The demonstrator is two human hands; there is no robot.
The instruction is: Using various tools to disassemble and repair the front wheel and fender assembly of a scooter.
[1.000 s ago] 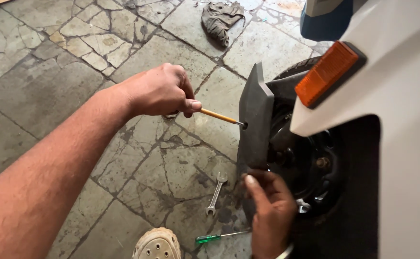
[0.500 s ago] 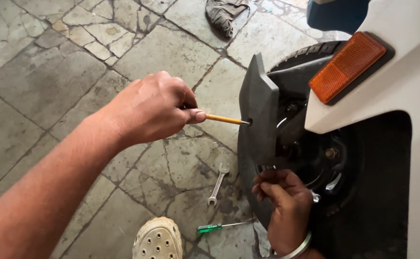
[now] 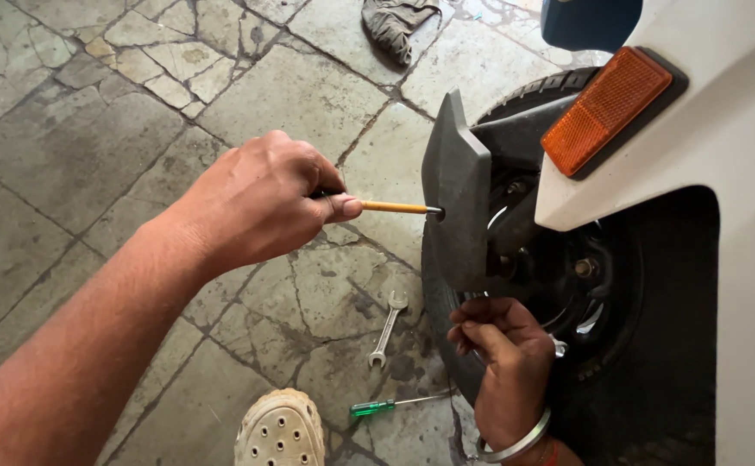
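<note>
Against the outer face of the grey mudguard flap [image 3: 457, 194], the tip of an orange-shafted screwdriver [image 3: 399, 207] sits in a fastener, the shaft running out level to the left of the flap. The left hand [image 3: 257, 203] is closed in a full fist around the handle, thumb laid along the shaft; the handle itself is hidden inside the grip. Below the flap's lower edge, the right hand [image 3: 503, 362] curls its fingers loosely toward the back side, close to the wheel [image 3: 602, 285] — whether it pinches a nut or only steadies the flap cannot be told.

Judging from this, the step in hand is turning a screw through the flap while the back is held. The next move would call for steady pressure along the shaft so the tip stays seated, and a firm counter-hold behind.

On the stone floor [image 3: 93, 129] left of and below the flap lie a spanner [image 3: 388, 328] and a green-handled screwdriver [image 3: 395, 403] — both untouched. An orange reflector [image 3: 606, 108] sits on the white body panel [image 3: 740, 173] right of the flap.
</note>
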